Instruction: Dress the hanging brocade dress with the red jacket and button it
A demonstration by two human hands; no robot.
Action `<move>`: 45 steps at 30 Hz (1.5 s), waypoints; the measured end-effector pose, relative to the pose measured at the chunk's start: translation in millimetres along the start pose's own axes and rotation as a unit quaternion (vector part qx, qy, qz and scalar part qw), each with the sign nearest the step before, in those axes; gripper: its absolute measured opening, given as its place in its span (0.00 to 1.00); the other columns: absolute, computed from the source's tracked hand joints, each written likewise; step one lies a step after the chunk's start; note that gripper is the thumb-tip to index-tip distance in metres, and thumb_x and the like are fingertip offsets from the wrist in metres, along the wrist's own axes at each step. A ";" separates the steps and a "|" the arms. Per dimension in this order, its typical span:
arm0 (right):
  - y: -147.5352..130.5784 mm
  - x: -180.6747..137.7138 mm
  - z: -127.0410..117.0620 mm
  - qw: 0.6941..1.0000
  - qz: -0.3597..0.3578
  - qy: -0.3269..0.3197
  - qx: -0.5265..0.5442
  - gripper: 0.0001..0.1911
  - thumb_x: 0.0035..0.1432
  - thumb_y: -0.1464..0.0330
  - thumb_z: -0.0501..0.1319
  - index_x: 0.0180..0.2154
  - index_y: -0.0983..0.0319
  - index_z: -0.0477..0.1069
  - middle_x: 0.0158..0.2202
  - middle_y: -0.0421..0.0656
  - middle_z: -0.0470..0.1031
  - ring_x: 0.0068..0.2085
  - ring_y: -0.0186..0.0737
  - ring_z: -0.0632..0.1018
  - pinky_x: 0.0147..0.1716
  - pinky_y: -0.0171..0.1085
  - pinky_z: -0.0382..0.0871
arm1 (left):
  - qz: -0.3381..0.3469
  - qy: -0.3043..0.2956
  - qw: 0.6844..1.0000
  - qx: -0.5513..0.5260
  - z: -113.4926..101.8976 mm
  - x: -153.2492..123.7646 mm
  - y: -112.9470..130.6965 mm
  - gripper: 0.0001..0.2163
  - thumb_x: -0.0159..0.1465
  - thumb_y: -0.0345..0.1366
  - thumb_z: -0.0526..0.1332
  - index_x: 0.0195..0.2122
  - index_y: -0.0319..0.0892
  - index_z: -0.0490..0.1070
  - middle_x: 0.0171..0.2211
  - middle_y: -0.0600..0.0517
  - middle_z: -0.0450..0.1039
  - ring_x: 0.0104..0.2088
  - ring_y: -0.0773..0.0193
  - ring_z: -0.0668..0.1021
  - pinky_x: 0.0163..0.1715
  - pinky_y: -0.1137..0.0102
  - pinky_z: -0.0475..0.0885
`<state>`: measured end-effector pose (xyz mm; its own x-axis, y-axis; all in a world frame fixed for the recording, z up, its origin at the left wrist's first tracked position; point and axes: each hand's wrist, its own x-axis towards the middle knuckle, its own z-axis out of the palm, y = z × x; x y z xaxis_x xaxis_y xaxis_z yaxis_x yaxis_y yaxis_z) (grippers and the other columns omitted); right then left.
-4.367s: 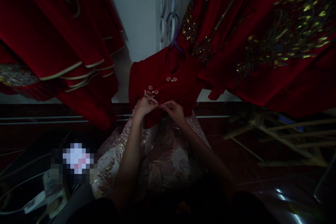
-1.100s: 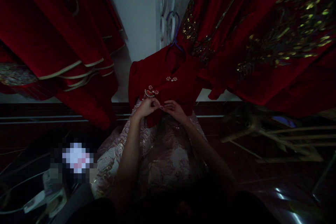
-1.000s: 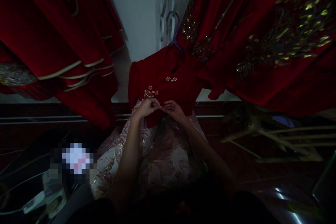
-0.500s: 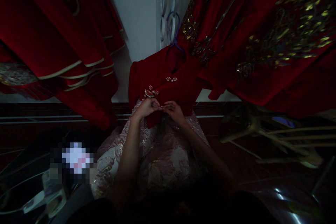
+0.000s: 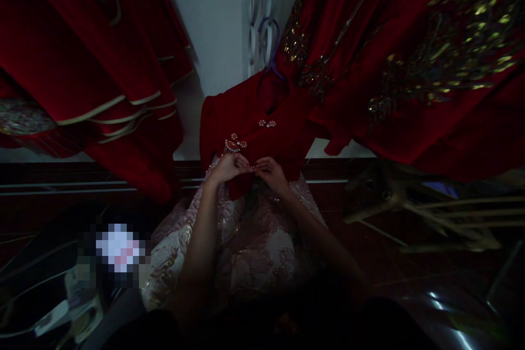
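A slim blue-purple hanger (image 5: 272,62) holds up the short red fabric jacket (image 5: 238,112), apparently freeing left hand (image 5: 228,168) and right hand (image 5: 272,175), fingertips nearly closed, to pinch its small pearly beaded fastener (image 5: 252,167), near centre.

Purple hanger (image 5: 274,52) bears red top (image 5: 270,145)

At 12 o'clock, the purple hanger appears hooked on white scrolled metalwork (image 5: 252,0); the red top hangs from it, at the dial's centre. The dark reddish floor (image 5: 389,265) beneath bears a slatted wooden frame (image 5: 424,209) towards 4 o'clock.
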<state>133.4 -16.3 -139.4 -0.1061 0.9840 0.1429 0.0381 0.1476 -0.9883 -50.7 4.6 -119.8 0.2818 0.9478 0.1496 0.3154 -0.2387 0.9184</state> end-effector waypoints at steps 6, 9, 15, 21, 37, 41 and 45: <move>-21.8 4.5 -26.3 0.995 0.016 -0.101 -0.005 0.18 0.42 0.67 0.67 0.37 0.61 0.68 0.30 0.38 0.73 0.33 0.33 0.75 0.35 0.35 0.71 | -0.025 0.200 0.943 -0.266 7.8 13.9 5.3 0.19 0.55 0.50 0.64 0.36 0.37 0.74 0.33 0.46 0.78 0.32 0.65 0.79 0.38 0.67 0.75; -29.8 4.7 -36.2 0.990 0.004 -0.143 -0.009 0.17 0.43 0.67 0.67 0.38 0.61 0.69 0.31 0.38 0.73 0.33 0.33 0.75 0.36 0.35 0.70 | -0.034 0.225 0.912 -0.342 11.4 16.4 6.6 0.19 0.53 0.48 0.67 0.39 0.37 0.74 0.38 0.46 0.78 0.37 0.64 0.80 0.46 0.63 0.74; -40.8 1.3 -39.7 0.980 -0.001 -0.194 -0.032 0.15 0.45 0.67 0.67 0.37 0.62 0.68 0.31 0.39 0.72 0.33 0.32 0.74 0.36 0.35 0.69 | -0.034 0.241 0.892 -0.381 16.5 15.9 10.6 0.17 0.51 0.43 0.69 0.40 0.41 0.76 0.50 0.47 0.75 0.50 0.60 0.76 0.52 0.64 0.71; -45.6 1.0 -43.7 0.977 -0.003 -0.210 -0.040 0.16 0.46 0.65 0.68 0.37 0.62 0.69 0.31 0.39 0.72 0.34 0.33 0.75 0.36 0.35 0.70 | -0.054 0.215 0.898 -0.380 14.4 15.2 9.1 0.14 0.54 0.41 0.67 0.41 0.43 0.75 0.51 0.46 0.75 0.49 0.62 0.77 0.51 0.63 0.71; -43.4 -2.1 -37.0 0.972 0.007 -0.233 -0.036 0.14 0.47 0.66 0.67 0.36 0.62 0.68 0.31 0.39 0.73 0.33 0.33 0.75 0.36 0.34 0.69 | -0.100 0.262 0.861 -0.423 10.4 13.6 13.3 0.09 0.47 0.34 0.69 0.30 0.38 0.77 0.35 0.49 0.80 0.40 0.64 0.80 0.45 0.68 0.73; -43.1 -2.3 -37.2 0.972 0.006 -0.234 -0.034 0.14 0.47 0.66 0.67 0.36 0.62 0.68 0.31 0.39 0.73 0.33 0.32 0.75 0.35 0.34 0.69 | -0.091 0.313 0.863 -0.385 16.5 15.9 15.4 0.10 0.46 0.35 0.69 0.28 0.38 0.75 0.33 0.49 0.79 0.38 0.64 0.80 0.44 0.68 0.74; -43.2 -2.3 -35.2 0.972 0.005 -0.232 -0.031 0.14 0.47 0.66 0.67 0.36 0.62 0.68 0.31 0.39 0.73 0.33 0.33 0.75 0.35 0.34 0.70 | -0.027 0.383 0.898 -0.215 22.9 15.0 17.3 0.09 0.48 0.37 0.67 0.29 0.39 0.74 0.29 0.50 0.78 0.31 0.64 0.80 0.37 0.69 0.74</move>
<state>167.0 -21.4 -95.2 -0.5419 0.8366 0.0800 0.1000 0.1587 -0.9822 -20.3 9.8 -110.0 -0.4821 0.8619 0.1572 -0.1154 -0.2403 0.9638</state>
